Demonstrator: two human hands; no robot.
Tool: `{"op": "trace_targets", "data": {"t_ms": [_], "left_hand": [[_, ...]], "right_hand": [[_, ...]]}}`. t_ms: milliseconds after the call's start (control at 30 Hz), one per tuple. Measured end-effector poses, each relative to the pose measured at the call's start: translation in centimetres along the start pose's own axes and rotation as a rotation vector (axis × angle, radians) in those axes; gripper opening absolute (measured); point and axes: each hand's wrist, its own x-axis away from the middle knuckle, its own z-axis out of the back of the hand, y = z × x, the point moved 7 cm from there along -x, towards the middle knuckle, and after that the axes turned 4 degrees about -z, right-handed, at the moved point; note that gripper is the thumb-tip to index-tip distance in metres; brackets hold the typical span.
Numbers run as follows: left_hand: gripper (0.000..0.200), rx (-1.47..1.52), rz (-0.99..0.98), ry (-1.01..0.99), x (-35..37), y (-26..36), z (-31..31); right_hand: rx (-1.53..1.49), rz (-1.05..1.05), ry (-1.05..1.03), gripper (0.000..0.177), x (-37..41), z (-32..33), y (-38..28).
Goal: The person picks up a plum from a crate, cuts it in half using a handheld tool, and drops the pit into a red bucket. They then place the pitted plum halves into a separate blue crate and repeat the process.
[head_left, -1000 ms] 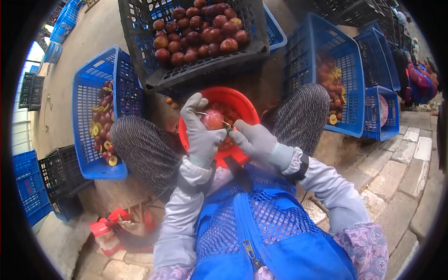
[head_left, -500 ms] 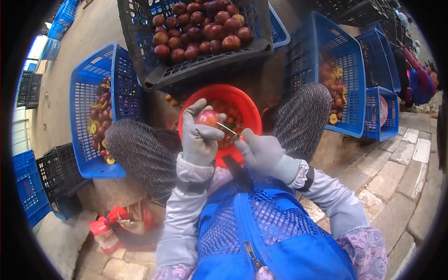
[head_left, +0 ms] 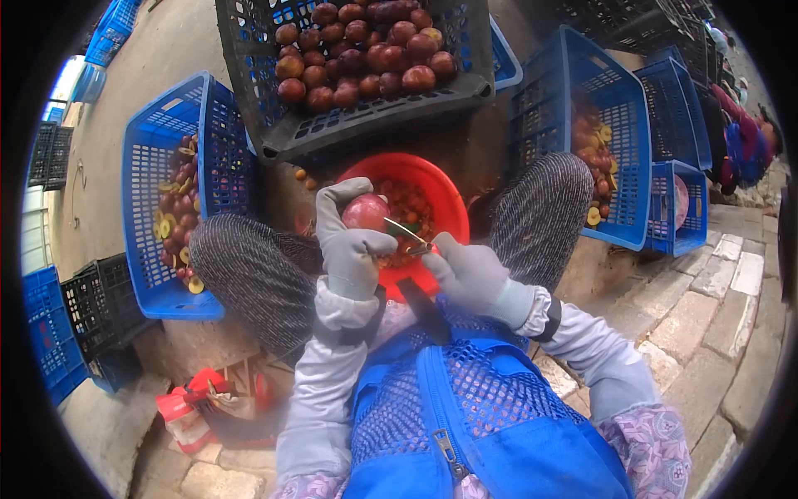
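My gloved left hand [head_left: 351, 249] is wrapped round a reddish plum [head_left: 366, 213]. In my gloved right hand [head_left: 472, 270] is a small knife [head_left: 406, 230], its thin metal blade pointing left with the tip at the plum's lower right side. Most of the knife's handle is hidden by my fingers. Both hands are above a red basin [head_left: 447, 195] between my knees, with plum pieces [head_left: 407, 200] inside. Beyond the basin, a tilted black crate [head_left: 374, 112] holds many whole plums [head_left: 353, 60].
A blue crate [head_left: 137, 195] of cut plums stands at my left knee. Another blue crate [head_left: 640, 187] with cut plums is by my right knee. Red-and-white bags [head_left: 187, 420] lie at lower left. A person [head_left: 740, 137] is at far right.
My left hand and the plum have shifted slightly left and up, and the plum's gap from my right hand has widened a little. The knife tip stays at the plum.
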Motion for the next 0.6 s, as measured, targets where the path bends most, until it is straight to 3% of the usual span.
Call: {"op": "trace_targets", "data": {"t_ms": [67, 167, 200, 267, 300, 400, 467, 567, 600], "left_hand": [[0.059, 0.088, 0.043, -0.008, -0.3, -1.0, 0.2], [0.056, 0.417, 0.062, 0.244, -2.6, -1.7, 3.5], [0.051, 0.485, 0.048, 0.199, -3.3, -1.1, 3.9], [0.039, 0.606, 0.199, 0.122, -3.5, -0.6, 3.2], [0.034, 0.616, 0.251, 0.077, -3.6, -0.3, 2.4], [0.029, 0.807, 0.485, 0.017, -3.2, -0.5, 0.7], [0.031, 0.692, 0.421, 0.059, -3.2, -0.7, 1.0], [0.032, 0.567, 0.297, 0.192, -3.2, -0.7, 1.2], [0.032, 0.563, 0.276, 0.208, -3.4, -1.1, 1.5]], "right_hand": [[0.027, -0.024, 0.013, 0.027, 0.1, 0.0, -0.1], [0.087, -0.022, 0.04, 0.029, 0.6, 0.9, 0.9], [0.078, 0.009, 0.062, 0.03, 0.3, 1.4, 1.6], [-0.246, -0.203, 0.017, 0.032, -0.2, 2.9, 2.8], [-0.232, -0.225, 0.013, 0.032, -1.5, 4.7, 1.7], [0.02, 0.074, 0.233, 0.029, -7.6, 10.4, -1.6], [0.239, 0.15, 0.315, 0.033, -12.5, 13.1, -3.3], [0.638, 0.473, 0.704, 0.038, -15.4, 14.2, -7.4], [0.581, 0.466, 0.669, 0.039, -15.8, 13.1, -8.2]]}}
